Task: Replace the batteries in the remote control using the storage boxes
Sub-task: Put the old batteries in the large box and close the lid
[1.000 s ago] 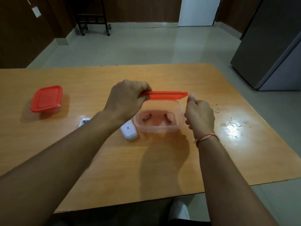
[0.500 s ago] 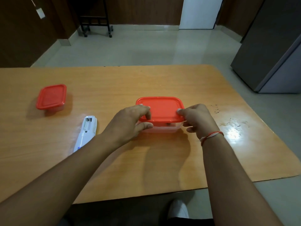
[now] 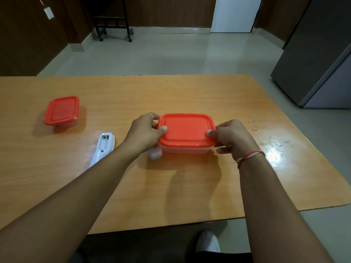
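Observation:
A clear storage box with a red lid [image 3: 187, 130] stands in the middle of the wooden table [image 3: 171, 186]. My left hand [image 3: 145, 132] grips its left edge, thumb pressed on the lid. My right hand [image 3: 230, 138] grips the right edge the same way. The lid lies flat on the box and hides what is inside. The white remote control [image 3: 102, 149] lies face down to the left, its battery compartment uncovered. The white battery cover [image 3: 154, 153] lies against the box's near left corner. A second, smaller red-lidded box [image 3: 61, 111] stands closed at the far left.
The table's near edge runs just below my forearms, and its right edge lies past a glare patch [image 3: 273, 150]. A grey cabinet [image 3: 319, 54] stands on the floor at the right. A black wheeled stand [image 3: 114, 25] is by the far wall.
My left hand has brought the red lid down from above the open box onto it. Both hands now press it at the two sides. The two batteries inside are no longer visible.

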